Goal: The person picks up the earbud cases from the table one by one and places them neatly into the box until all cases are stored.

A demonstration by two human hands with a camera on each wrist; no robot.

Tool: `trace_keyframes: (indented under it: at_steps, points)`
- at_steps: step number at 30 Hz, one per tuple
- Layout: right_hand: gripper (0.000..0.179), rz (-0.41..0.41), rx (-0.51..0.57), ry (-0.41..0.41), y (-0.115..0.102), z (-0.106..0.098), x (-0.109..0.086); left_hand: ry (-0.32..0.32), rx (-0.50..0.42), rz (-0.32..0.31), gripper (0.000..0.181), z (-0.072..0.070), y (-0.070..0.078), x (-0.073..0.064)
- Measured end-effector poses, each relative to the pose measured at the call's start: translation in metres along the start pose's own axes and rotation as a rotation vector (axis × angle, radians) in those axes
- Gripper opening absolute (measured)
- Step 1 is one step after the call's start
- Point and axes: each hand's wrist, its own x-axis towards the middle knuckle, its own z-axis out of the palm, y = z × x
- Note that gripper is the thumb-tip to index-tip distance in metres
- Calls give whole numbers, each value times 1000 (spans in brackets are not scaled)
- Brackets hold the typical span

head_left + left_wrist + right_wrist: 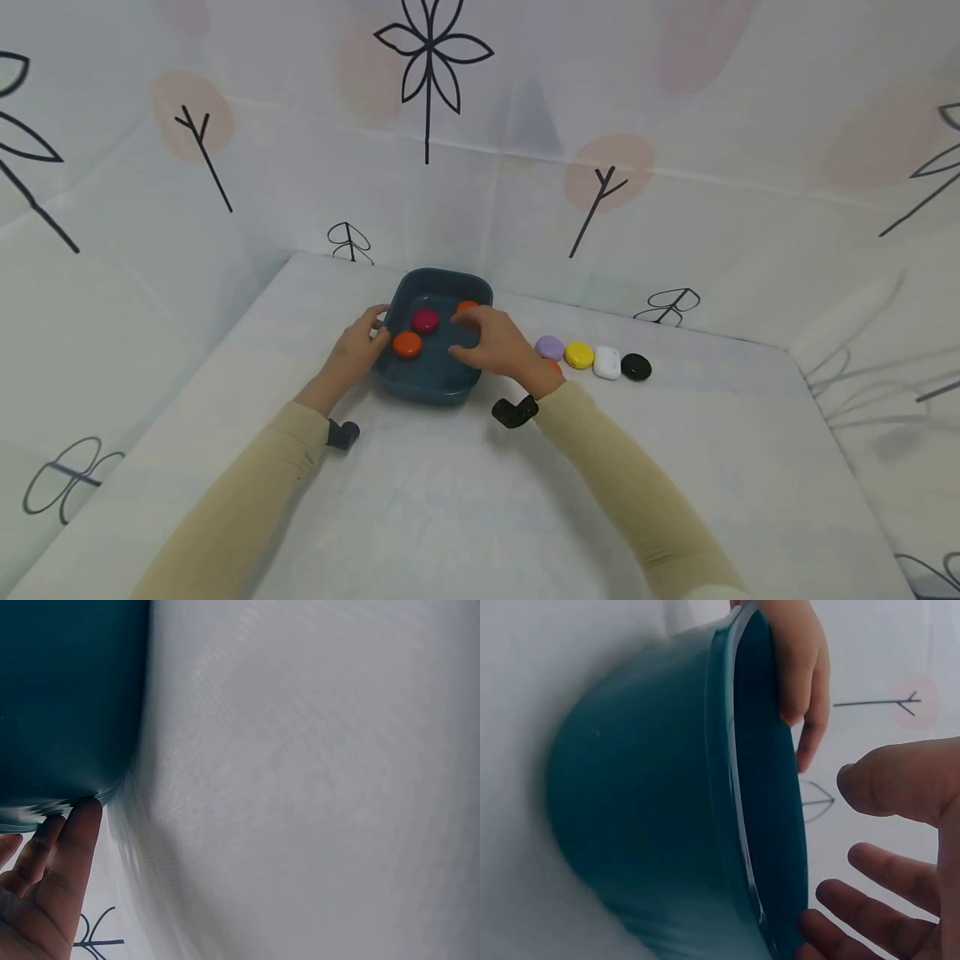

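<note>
While the bin (431,393) is standing on the table (450,508) with discs (425,321) inside, the left hand (351,350) is touching its side with straight fingers, the right hand (498,343) is hovering over it, spread wide, and other pieces (579,355) are lying rightward

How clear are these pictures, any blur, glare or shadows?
Head view: soft shadows beside the sleeves, otherwise fairly even light; left wrist view: table blurred with faint ripples; right wrist view: glare streaking the rim of the tub.

The tub (429,388) is teal, one disc (425,322) seemingly magenta.
</note>
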Motion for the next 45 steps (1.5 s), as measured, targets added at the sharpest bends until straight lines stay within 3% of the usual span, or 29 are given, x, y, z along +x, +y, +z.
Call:
trace_keyframes:
  at_steps: [10,18,34,45]
  points:
    - [38,-38,36,25,-7,24,19,-2,5,-5,51,1,-1,0]
    - [41,-35,83,70,-16,40,30,26,25,37,48,-1,0,1]
    - [46,84,77,68,-17,68,50,4,27,31,48,1,1,-1]
    - [46,147,-49,77,-15,80,57,16,15,48,48,-1,1,-1]
